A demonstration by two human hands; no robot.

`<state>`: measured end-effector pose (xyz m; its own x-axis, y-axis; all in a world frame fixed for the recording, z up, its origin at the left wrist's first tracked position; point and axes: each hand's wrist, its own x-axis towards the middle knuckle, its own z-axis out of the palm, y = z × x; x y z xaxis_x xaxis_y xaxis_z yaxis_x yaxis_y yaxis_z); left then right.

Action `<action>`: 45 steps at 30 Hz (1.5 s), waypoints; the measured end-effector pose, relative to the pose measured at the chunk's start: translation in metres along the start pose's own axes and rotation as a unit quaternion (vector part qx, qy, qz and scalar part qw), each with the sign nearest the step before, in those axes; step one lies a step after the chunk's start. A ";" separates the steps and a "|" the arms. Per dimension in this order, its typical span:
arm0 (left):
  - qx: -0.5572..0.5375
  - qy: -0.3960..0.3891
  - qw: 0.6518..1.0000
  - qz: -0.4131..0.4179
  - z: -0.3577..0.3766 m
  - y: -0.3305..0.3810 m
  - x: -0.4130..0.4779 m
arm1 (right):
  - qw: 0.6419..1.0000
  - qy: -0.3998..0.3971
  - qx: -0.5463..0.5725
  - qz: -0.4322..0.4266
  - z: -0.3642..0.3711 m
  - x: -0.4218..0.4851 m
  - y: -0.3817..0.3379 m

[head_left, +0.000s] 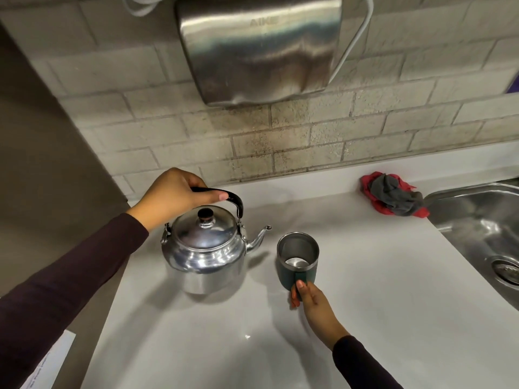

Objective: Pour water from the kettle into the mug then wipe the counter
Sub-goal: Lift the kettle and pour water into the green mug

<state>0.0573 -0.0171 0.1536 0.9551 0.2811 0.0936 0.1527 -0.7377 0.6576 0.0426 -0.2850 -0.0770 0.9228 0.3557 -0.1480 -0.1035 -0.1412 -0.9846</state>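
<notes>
Left hand [174, 192] wrapped shut around the black arched handle [224, 196] of the polished round metal kettle [206, 254], thumb laid along the top. Kettle upright at about nine o'clock of the scene's centre, base apparently on the pale grey worktop [379, 290], lid with its dark knob [205, 213] seated, curved spout [259, 237] aimed toward three o'clock. Gripped high at the handle's crown, probably so that lifting and tipping swings the spout straight over the cup.

Right hand [311, 300] pinching the handle of the dark green steel-lined mug [297, 261], thumb on top and fingertips beneath. Mug upright just beside the kettle at its three o'clock, apart from the spout, bare metal bottom showing and seemingly dry. Likely held to keep it from sliding once water lands. Pouring not yet begun.

Farther out, at roughly two o'clock, crumpled red and grey cloth [393, 196] against the brick backsplash, just beside the rim of the stainless steel sink [477, 220], within reach for the wipe. Above, at twelve o'clock, brushed steel hand dryer [258, 49] on the wall.
</notes>
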 end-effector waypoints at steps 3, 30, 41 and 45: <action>0.046 0.001 0.999 0.008 0.004 0.015 -0.009 | 1.000 -0.002 0.008 -0.003 -0.001 0.000 0.002; 0.222 -0.001 0.975 0.006 0.004 0.052 -0.024 | 0.998 -0.045 -0.003 -0.039 -0.005 0.010 0.020; 0.226 -0.009 0.974 0.017 0.005 0.055 -0.023 | 0.998 -0.048 -0.001 -0.038 -0.005 0.009 0.020; 0.223 -0.013 0.974 0.019 0.007 0.055 -0.021 | 0.998 -0.046 0.001 -0.036 -0.005 0.011 0.022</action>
<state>0.0476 -0.0678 0.1819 0.9675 0.2369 0.0882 0.2068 -0.9424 0.2628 0.0521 -0.2886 -0.1000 0.8904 0.4475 -0.0840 -0.0381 -0.1105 -0.9931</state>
